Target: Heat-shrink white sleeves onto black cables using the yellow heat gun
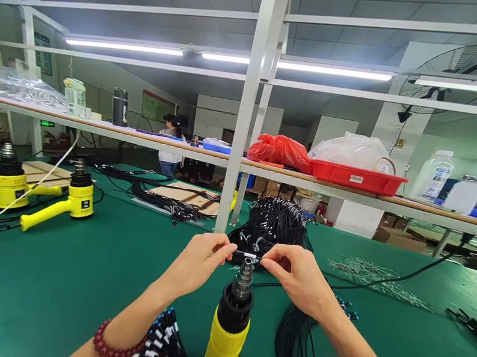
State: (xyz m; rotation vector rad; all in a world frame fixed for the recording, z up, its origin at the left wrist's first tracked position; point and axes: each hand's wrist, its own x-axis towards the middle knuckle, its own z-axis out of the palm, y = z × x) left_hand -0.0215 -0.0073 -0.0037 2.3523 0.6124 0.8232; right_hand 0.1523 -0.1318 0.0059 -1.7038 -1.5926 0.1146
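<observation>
Cable, blk w/ wht band

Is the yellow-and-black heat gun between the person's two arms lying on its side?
No, the yellow-and-black heat gun stands upright, with its silver metal nozzle pointing up.

Cable workshop: green-topped bench, yellow heat guns standing nozzle-up, bundled black cables, white-framed shelf over the bench, tube lights, pillar fan. Boxes in back look like cartons; too far to be sure.
</observation>
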